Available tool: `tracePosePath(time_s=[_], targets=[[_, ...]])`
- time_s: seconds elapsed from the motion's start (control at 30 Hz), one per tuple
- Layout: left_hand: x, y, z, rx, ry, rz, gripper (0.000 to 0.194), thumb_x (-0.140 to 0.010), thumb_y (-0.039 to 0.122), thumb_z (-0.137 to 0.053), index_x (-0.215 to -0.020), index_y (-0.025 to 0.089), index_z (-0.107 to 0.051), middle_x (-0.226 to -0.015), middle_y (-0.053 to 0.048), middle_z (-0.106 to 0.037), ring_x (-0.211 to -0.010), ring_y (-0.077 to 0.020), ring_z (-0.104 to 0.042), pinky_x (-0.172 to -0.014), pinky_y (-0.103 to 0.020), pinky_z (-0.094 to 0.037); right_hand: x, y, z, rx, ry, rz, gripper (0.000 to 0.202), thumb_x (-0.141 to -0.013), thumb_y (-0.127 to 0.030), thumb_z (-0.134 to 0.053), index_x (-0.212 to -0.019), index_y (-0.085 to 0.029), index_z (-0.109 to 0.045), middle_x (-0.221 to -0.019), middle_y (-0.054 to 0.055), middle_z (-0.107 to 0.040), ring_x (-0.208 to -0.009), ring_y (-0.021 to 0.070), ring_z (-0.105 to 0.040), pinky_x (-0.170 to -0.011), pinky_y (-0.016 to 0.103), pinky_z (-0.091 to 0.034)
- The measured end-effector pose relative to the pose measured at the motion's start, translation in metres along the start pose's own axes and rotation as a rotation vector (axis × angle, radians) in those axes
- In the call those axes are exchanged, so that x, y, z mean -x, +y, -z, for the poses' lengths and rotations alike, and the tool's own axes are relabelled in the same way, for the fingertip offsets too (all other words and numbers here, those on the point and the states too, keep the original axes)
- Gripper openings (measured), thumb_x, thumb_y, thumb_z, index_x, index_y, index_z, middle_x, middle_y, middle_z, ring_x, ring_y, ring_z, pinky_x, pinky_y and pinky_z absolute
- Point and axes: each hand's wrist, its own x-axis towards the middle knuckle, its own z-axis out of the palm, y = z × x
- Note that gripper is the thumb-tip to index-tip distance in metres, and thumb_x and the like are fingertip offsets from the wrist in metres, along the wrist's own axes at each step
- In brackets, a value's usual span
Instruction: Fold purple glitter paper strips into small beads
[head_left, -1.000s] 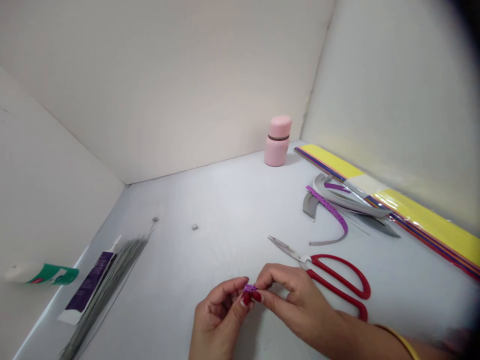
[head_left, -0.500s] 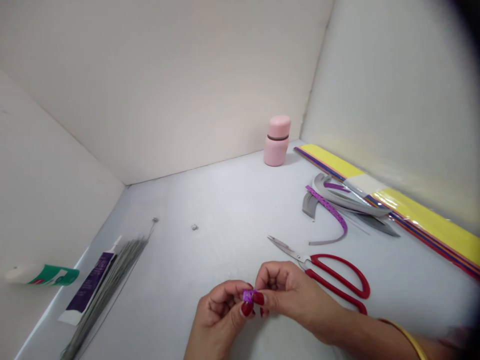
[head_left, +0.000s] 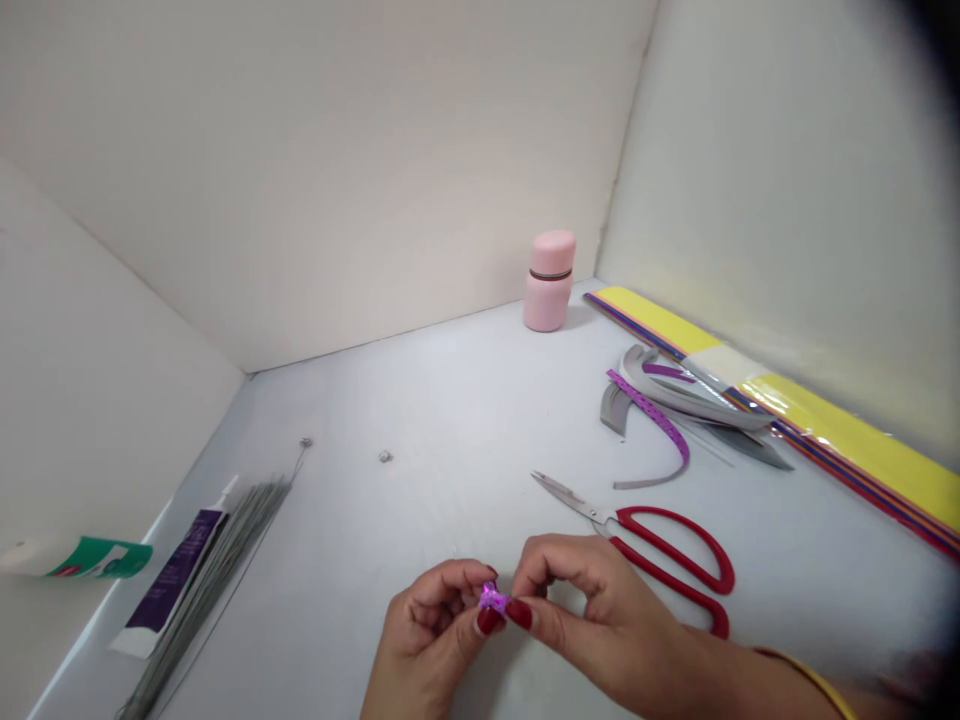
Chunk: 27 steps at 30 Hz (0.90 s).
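A small, shiny purple piece with a dark pattern (head_left: 493,598), folded or curled so that its full shape cannot be made out, is held between the fingertips of both hands, above the near part of the smooth pale grey tabletop (head_left: 450,400). The left hand (head_left: 431,630) pinches it between thumb and forefinger, the dark red thumbnail just below it. The right hand (head_left: 607,615) nips its right edge the same way, thumb in front; a yellow band (head_left: 814,685) circles that wrist.

Just beyond the right hand lie scissors with red loop handles and metal blades (head_left: 637,532), points toward the far left, the near handle partly hidden by the hand. Past them, a curved purple patterned strip with a grey underside (head_left: 660,418) lies against a loose heap of curved grey strips (head_left: 675,400). Beside the heap runs a long clear packet of coloured sheets, yellow uppermost (head_left: 810,415). A pink lidded bottle (head_left: 547,302) stands upright near the back wall.

Left of the hands sits a tiny silvery bit (head_left: 385,457). Farther left, a bundle of thin grey-green wires (head_left: 210,590) lies alongside a purple-and-white tube with a nozzle (head_left: 172,575), with a green-and-white tube (head_left: 97,558) at the left edge.
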Motion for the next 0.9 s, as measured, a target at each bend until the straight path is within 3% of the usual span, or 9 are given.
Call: tracePosePath(time_s=[0.27,0.5,0.63,0.9], targets=[[0.001,-0.001,-0.005,0.079,0.015,0.028,0.020,-0.053,0.029,-0.082,-0.066,0.018,-0.074,-0.052,0.002,-0.068,-0.049,-0.0055,-0.057,-0.053,-0.013,-0.043,-0.007,0.007,-0.004,-0.476,-0.092,-0.285,0.032,-0.064,-0.040,-0.073,-0.063,-0.014,-0.055,-0.056,-0.002,-0.058,-0.050,0.0079,-0.048,-0.050,0.020,-0.037],[0.003,0.001,-0.011,0.164,0.116,0.055,0.022,-0.046,0.026,-0.085,-0.065,0.021,-0.075,-0.056,0.001,-0.072,-0.049,-0.0058,-0.062,-0.054,-0.012,-0.048,-0.010,0.014,-0.007,-0.630,-0.103,-0.356,0.036,-0.060,-0.041,-0.075,-0.066,-0.013,-0.053,-0.058,-0.002,-0.059,-0.050,0.0078,-0.049,-0.049,0.020,-0.038],[0.003,0.001,-0.012,0.154,0.114,0.037,0.022,-0.046,0.026,-0.085,-0.064,0.019,-0.074,-0.053,0.001,-0.071,-0.050,-0.0066,-0.063,-0.053,-0.013,-0.048,-0.009,0.016,-0.008,-0.706,-0.128,-0.388,0.031,-0.064,-0.035,-0.075,-0.073,-0.014,-0.054,-0.059,-0.002,-0.060,-0.046,0.0063,-0.046,-0.047,0.019,-0.037],[0.001,-0.003,-0.008,0.157,0.081,0.065,0.022,-0.048,0.027,-0.084,-0.066,0.018,-0.075,-0.053,-0.002,-0.072,-0.049,-0.0088,-0.063,-0.054,-0.017,-0.048,-0.008,0.017,-0.008,-0.731,-0.135,-0.413,0.029,-0.064,-0.033,-0.075,-0.073,-0.012,-0.056,-0.060,0.000,-0.064,-0.051,0.0079,-0.054,-0.053,0.020,-0.039]])
